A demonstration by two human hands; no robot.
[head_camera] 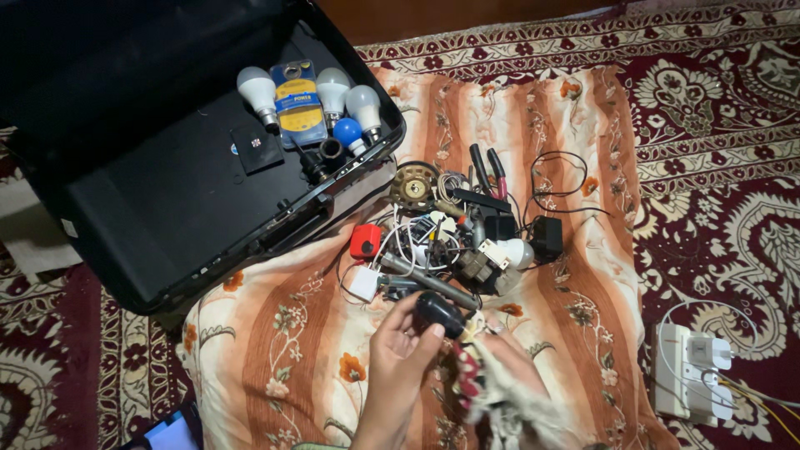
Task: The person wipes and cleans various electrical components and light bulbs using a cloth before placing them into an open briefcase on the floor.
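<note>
Red patterned carpet (717, 108) covers the floor, and on it lies an orange and cream striped floral blanket (283, 350). At far left a large black case (150, 208) stands open; along its far right edge sit three white light bulbs (333, 87), a small blue bulb (347, 132) and a blue and yellow packet (297, 100).

In the middle of the blanket is a tangled heap of electrical bits (454, 237): a round brass-coloured disc (414, 187), red-handled pliers (487, 171), a black adapter (547, 236), a red square part (365, 240), a white plug (364, 283) and looping thin wires (554, 179).

Near the bottom centre, the left hand (400, 350) is closed around a small rounded black object (438, 313), thumb and fingers pinching it just near of the heap. It looks like hard, smooth plastic: probably light and stiff, a little slippery, best gripped around its widest part. The right hand (500, 371), blurred, with red nails, seems curled around a frayed pale cord (508, 404); its exact grip is unclear.

The wires of the heap lie close on the far side and could snag. At near right a white power strip (687, 367) lies on the carpet, well apart.
</note>
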